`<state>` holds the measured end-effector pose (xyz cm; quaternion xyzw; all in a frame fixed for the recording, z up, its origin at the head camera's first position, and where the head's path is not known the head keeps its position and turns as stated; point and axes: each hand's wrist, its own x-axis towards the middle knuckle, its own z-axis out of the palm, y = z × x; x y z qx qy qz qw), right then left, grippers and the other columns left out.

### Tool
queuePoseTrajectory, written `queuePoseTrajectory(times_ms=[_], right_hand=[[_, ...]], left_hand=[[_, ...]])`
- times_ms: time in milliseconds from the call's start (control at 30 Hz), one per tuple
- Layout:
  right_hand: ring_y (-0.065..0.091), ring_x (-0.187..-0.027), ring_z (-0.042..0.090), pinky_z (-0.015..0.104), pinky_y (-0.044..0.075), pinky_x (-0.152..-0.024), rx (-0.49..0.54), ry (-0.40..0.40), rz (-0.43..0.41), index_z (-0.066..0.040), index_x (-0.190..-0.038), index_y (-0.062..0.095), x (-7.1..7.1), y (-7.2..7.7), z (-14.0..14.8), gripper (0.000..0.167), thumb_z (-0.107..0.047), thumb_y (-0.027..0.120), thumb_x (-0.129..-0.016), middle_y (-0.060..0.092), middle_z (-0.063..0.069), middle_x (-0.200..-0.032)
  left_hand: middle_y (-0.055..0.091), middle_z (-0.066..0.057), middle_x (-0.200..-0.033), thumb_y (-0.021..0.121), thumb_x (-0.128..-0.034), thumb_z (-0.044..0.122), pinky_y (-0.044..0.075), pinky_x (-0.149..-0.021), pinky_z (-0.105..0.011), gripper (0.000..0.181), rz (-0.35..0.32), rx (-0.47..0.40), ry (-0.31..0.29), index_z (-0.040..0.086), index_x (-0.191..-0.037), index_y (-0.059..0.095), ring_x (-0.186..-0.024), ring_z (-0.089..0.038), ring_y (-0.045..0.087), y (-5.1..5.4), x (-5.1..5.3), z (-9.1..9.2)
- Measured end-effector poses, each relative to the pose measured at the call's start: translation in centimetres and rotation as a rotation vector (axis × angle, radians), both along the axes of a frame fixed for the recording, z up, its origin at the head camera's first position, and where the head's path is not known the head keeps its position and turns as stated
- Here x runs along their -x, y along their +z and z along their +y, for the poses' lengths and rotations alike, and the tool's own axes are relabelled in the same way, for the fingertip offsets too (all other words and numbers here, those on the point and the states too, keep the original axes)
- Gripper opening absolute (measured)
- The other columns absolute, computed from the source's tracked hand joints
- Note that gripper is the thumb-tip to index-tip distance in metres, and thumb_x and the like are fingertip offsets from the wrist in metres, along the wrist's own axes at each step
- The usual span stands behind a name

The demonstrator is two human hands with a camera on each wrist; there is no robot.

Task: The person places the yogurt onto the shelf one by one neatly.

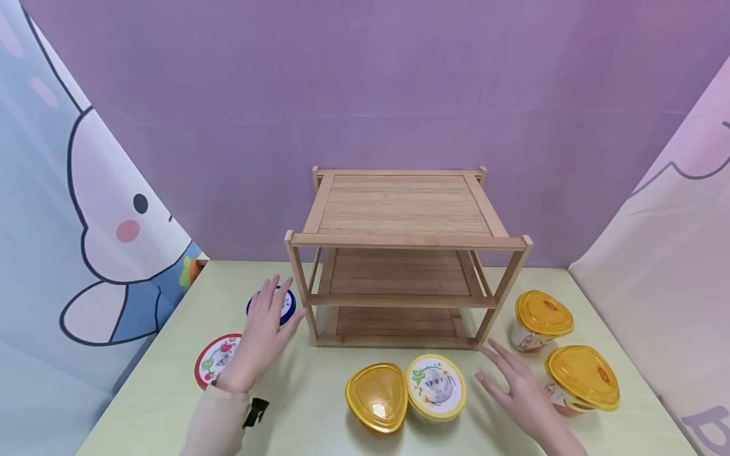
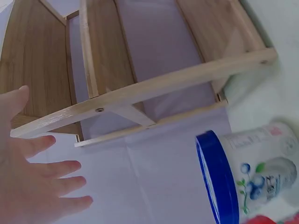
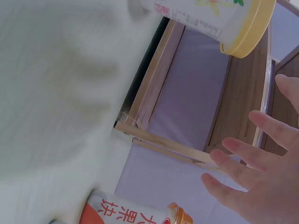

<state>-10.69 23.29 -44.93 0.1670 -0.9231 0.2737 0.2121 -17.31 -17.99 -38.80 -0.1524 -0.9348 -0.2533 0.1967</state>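
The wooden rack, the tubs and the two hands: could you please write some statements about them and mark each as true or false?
1. The rack has three shelves. True.
2. The red-lidded tub is nearer to the person than the blue-lidded tub. True.
3. The blue-lidded tub stands right of the rack. False: it stands left of the rack.
4. The yellow-lidded tub stands on the top shelf. False: it stands on the table, in front of the rack.
5. The right hand holds nothing. True.
6. The left hand grips the blue-lidded tub. False: it grips nothing.
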Motion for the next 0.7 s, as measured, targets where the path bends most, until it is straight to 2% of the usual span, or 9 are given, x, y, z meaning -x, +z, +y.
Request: queuePoseTrajectory(times_ms=[100, 233, 300, 500, 600, 700], right_hand=[[0.047, -0.105, 0.040, 0.057, 0.036, -0.082, 0.008, 0.006, 0.003, -0.005, -0.117, 0.054, -0.1, -0.2, -0.2, 0.047, -0.015, 0.070, -0.074, 0.048, 0.019, -0.123], [0.049, -0.105, 0.037, 0.054, 0.038, -0.082, -0.002, 0.012, 0.010, -0.007, -0.116, 0.055, -0.2, -0.4, -0.5, 0.046, -0.016, 0.071, -0.073, 0.049, 0.016, -0.122], [0.048, -0.106, 0.036, 0.053, 0.038, -0.083, -0.009, 0.016, 0.002, -0.009, -0.116, 0.055, -0.4, -0.4, -0.6, 0.046, -0.017, 0.071, -0.074, 0.049, 0.014, -0.123], [0.048, -0.106, 0.033, 0.052, 0.038, -0.082, -0.031, 0.050, 0.024, -0.014, -0.115, 0.057, -0.8, -0.4, -1.2, 0.047, -0.020, 0.073, -0.071, 0.051, 0.011, -0.122], [0.050, -0.104, 0.029, 0.047, 0.040, -0.081, -0.041, 0.081, 0.059, -0.016, -0.113, 0.059, -0.9, -0.5, -1.5, 0.049, -0.020, 0.076, -0.067, 0.053, 0.010, -0.120], [0.051, -0.104, 0.026, 0.044, 0.040, -0.080, -0.042, 0.105, 0.058, -0.018, -0.112, 0.060, -1.0, -0.6, -1.8, 0.050, -0.022, 0.077, -0.066, 0.053, 0.005, -0.120]], left_hand=[[0.021, -0.025, -0.140, 0.050, -0.0903, 0.029, 0.014, -0.100, -0.056, 0.060, -0.058, -0.092, -0.031, -0.001, -0.136, 0.025, -0.128, -0.042, 0.017, 0.7, 0.7, 0.3], [0.020, -0.025, -0.140, 0.040, -0.0944, 0.032, 0.017, -0.101, -0.052, 0.059, -0.149, -0.223, -0.064, -0.003, -0.137, 0.019, -0.127, -0.040, 0.020, 1.2, 1.6, 0.6], [0.022, -0.024, -0.140, 0.036, -0.0953, 0.033, 0.019, -0.102, -0.050, 0.058, -0.173, -0.286, -0.072, -0.003, -0.137, 0.018, -0.127, -0.038, 0.022, 1.4, 1.9, 0.7], [0.035, -0.023, -0.134, 0.031, -0.0967, 0.032, 0.027, -0.099, -0.048, 0.050, -0.173, -0.464, -0.114, 0.001, -0.135, 0.027, -0.122, -0.035, 0.034, 1.7, 2.6, 1.4], [0.040, -0.022, -0.130, 0.030, -0.0974, 0.026, 0.029, -0.098, -0.047, 0.043, -0.155, -0.562, -0.159, 0.000, -0.132, 0.032, -0.120, -0.034, 0.037, 1.8, 2.8, 1.6], [0.041, -0.024, -0.128, 0.029, -0.0977, 0.017, 0.029, -0.098, -0.044, 0.038, -0.143, -0.654, -0.210, -0.004, -0.129, 0.035, -0.119, -0.035, 0.038, 2.2, 2.9, 1.9]])
